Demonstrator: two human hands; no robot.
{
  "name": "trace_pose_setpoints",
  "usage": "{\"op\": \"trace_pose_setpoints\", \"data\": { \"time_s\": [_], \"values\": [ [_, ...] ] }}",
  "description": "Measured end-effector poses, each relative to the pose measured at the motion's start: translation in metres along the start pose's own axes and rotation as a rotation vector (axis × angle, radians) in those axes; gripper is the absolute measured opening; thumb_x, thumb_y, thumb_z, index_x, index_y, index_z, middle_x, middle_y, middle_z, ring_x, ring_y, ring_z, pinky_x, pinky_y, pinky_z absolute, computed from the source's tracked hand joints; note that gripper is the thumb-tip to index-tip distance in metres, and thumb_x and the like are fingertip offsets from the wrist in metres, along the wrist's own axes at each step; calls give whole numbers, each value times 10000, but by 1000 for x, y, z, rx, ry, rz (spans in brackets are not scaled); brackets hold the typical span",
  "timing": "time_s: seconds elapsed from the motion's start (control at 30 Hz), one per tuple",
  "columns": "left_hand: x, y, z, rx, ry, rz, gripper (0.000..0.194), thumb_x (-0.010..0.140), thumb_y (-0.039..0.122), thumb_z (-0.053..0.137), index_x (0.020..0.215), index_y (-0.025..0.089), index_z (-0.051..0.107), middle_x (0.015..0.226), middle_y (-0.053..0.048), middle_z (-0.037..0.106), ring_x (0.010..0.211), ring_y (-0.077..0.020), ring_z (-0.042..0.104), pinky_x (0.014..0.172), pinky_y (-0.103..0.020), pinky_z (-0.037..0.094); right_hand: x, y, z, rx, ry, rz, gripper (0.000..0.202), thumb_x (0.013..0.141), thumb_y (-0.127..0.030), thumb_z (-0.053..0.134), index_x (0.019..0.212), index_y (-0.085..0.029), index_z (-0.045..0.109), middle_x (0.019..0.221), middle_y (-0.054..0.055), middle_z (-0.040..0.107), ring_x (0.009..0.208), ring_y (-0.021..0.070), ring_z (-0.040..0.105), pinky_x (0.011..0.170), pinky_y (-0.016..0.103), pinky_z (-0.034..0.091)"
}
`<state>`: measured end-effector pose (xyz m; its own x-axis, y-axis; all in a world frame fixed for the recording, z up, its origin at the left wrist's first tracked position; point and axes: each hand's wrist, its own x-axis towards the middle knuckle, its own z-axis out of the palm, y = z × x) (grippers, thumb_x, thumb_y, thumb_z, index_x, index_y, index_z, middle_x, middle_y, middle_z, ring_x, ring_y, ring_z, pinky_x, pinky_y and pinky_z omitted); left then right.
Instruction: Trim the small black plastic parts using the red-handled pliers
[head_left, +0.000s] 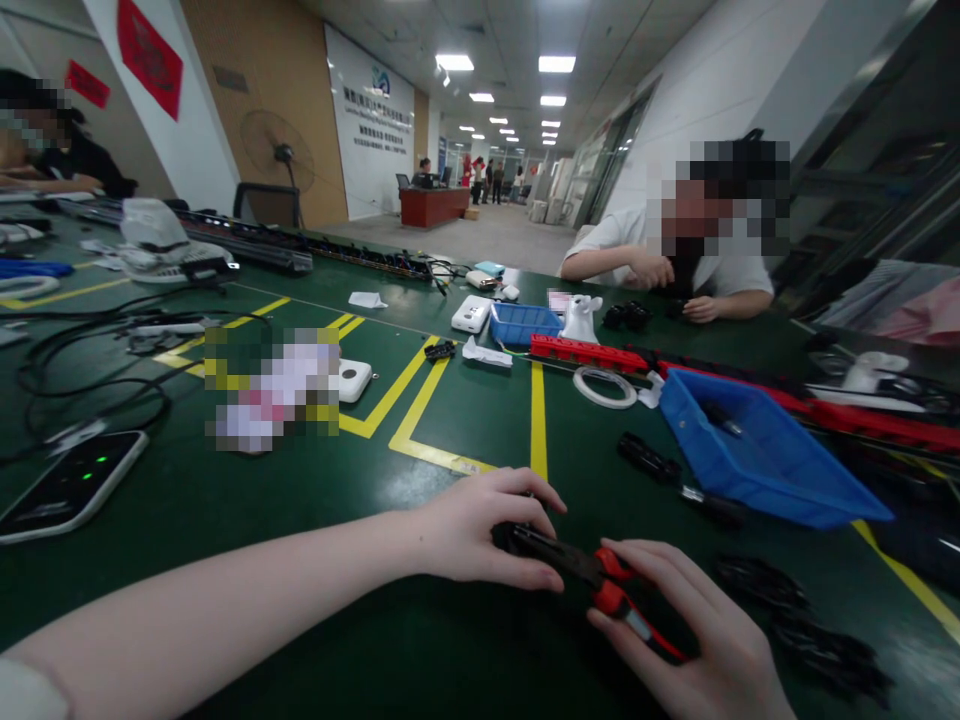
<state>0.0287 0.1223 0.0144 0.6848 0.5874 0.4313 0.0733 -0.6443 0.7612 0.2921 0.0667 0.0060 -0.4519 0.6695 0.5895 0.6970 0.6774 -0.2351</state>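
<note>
Red-handled pliers [611, 598] lie in my right hand [697, 625], its thumb and fingers around the spread handles. Their dark jaws point left, between the thumb and fingers of my left hand [480, 525]. That hand curls around a small black part [508, 536] at the tip of the jaws; its exact shape is hidden by the fingers. Both hands are just above the green table [360, 600], close to its near side. Right of my right hand lie bundles of black cable or parts [825, 640], too blurred to make out.
A blue bin [772, 455] holds a few dark parts, with black pieces [649, 457] beside it. Red strips [592, 353] run behind, near a white ring [604, 388] and a smaller blue basket [525, 325]. A phone-like device [71, 485] lies left. Across the table sits a person [675, 250].
</note>
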Motion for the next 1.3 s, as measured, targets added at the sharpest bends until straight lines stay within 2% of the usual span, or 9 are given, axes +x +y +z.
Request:
{"op": "trace_pose_setpoints", "data": {
  "time_s": [0.27, 0.53, 0.83, 1.1, 1.3],
  "values": [
    [2, -2, 0, 51, 13, 48, 332, 840, 465, 740, 918, 144, 712, 1203, -124, 632, 1085, -234, 642, 931, -330, 520, 0, 3, 0, -77, -44, -28, 323, 904, -411, 632, 1178, -247, 585, 1022, 70, 712, 857, 214, 725, 714, 294, 601],
    [1, -4, -1, 102, -6, 84, 296, 847, 426, 745, 938, 146, 709, 1237, -123, 626, 1131, -241, 630, 969, -349, 513, 0, 5, 1, -122, -24, -79, 316, 911, -418, 614, 1165, -234, 582, 997, 78, 703, 836, 211, 720, 667, 289, 590],
    [1, -2, -2, 97, -20, 44, 276, 846, 425, 745, 928, 163, 713, 1240, -109, 632, 1132, -240, 632, 971, -339, 511, 2, 4, 2, -124, -6, -103, 308, 913, -410, 610, 1156, -221, 595, 994, 86, 702, 837, 210, 717, 674, 294, 592],
    [1, -5, 0, 2, -9, 16, 256, 831, 386, 766, 892, 142, 718, 1219, -115, 643, 1103, -236, 646, 952, -331, 520, 0, 2, 2, -127, 18, -96, 322, 893, -369, 645, 1168, -206, 604, 1011, 91, 703, 853, 213, 711, 693, 302, 588],
    [1, 0, -1, -19, -16, -36, 302, 817, 389, 778, 965, 133, 719, 1234, -118, 630, 1113, -242, 633, 930, -337, 523, -5, 4, 3, -126, 9, -45, 383, 868, -374, 683, 1209, -223, 596, 1061, 92, 698, 902, 239, 706, 755, 351, 587]
  ]
}}
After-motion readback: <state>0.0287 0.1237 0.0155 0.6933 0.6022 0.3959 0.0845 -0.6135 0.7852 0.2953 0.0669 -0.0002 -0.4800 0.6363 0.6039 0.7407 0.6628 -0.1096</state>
